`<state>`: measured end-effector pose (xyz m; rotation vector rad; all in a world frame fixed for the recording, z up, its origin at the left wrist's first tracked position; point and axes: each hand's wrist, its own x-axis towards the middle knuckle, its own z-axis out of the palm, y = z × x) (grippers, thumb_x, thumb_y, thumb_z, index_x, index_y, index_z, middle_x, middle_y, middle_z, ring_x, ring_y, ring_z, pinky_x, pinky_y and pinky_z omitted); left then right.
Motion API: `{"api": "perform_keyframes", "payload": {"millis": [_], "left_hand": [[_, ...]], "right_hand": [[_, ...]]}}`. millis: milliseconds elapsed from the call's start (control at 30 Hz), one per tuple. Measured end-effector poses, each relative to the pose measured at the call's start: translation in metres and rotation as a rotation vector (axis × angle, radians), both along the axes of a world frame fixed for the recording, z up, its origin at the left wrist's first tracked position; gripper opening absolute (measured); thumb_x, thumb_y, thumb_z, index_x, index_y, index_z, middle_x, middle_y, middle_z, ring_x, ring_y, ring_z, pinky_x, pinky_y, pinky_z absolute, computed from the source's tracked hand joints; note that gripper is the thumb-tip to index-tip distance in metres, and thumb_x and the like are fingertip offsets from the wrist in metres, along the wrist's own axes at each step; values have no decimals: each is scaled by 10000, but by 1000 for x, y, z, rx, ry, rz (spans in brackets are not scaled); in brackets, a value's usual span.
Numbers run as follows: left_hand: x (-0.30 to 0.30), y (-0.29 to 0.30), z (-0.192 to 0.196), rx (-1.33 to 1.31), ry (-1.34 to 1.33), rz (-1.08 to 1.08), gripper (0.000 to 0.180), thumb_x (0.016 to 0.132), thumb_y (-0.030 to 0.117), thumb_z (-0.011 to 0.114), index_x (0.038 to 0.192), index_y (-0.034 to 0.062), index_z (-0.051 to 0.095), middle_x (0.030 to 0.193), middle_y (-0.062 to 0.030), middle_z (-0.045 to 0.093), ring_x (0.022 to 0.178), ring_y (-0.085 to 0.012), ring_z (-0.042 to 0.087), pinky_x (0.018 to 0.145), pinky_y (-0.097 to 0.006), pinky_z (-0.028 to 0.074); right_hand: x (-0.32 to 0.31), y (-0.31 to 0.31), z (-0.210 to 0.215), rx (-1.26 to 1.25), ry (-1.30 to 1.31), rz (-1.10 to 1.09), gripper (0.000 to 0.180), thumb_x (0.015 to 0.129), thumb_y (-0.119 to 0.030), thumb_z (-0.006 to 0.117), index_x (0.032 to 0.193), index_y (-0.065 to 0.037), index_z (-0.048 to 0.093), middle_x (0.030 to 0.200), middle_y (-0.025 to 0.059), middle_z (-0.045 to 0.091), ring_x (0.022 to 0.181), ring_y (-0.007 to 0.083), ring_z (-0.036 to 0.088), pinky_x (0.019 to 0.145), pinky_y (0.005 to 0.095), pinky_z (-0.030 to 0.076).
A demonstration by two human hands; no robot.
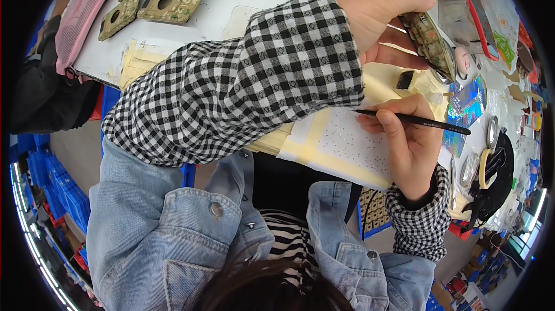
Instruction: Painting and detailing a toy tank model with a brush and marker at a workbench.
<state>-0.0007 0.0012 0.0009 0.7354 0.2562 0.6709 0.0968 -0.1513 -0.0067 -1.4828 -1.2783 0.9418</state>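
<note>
My left hand reaches across to the far right and is closed on a camouflage-patterned panel, which it holds tilted above the table. My right hand pinches a thin black-handled brush or pen; its fine tip, pointing left, makes the exact kind hard to tell. Below that tip lies a white sheet strewn with tiny dark specks and edged with yellowish tape. Just under the panel sits a small black block on a yellowish patch.
Several camouflage panels with round holes lie at the far left beside a pink mesh basket. To the right are a clear red-rimmed box, shiny blue film, a tape roll and a black round object.
</note>
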Motion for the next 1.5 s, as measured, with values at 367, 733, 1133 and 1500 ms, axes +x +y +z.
{"api": "perform_keyframes", "payload": {"millis": [367, 733, 1133, 1500], "left_hand": [[0, -1, 0, -17, 10, 20, 517, 821, 193, 649, 1156, -60, 347, 1031, -197, 481, 899, -338, 630, 771, -461, 588], [1, -1, -1, -16, 5, 20, 515, 819, 190, 648, 1160, -58, 351, 1042, -207, 485, 910, -345, 630, 771, -464, 587], [0, -2, 1, -29, 5, 26, 512, 822, 188, 647, 1165, -57, 355, 1033, -207, 491, 908, -342, 631, 759, -462, 590], [1, -1, 0, -25, -3, 12, 511, 823, 191, 647, 1159, -58, 353, 1018, -197, 486, 897, -336, 632, 759, -464, 589]], "right_hand": [[1, 1, -2, 5, 21, -14, 92, 894, -16, 573, 877, 64, 530, 796, 97, 618, 753, 159, 668, 662, 232, 541], [0, 2, -1, 5, 42, -22, 91, 898, -21, 570, 872, 57, 530, 794, 96, 617, 745, 149, 661, 658, 232, 535], [-1, 1, 1, -3, 7, -21, 86, 899, -20, 565, 870, 51, 527, 782, 85, 608, 734, 139, 655, 652, 226, 533], [0, 1, 1, -7, 33, -15, 89, 895, -16, 571, 872, 57, 528, 799, 88, 605, 752, 147, 659, 663, 224, 534]]}}
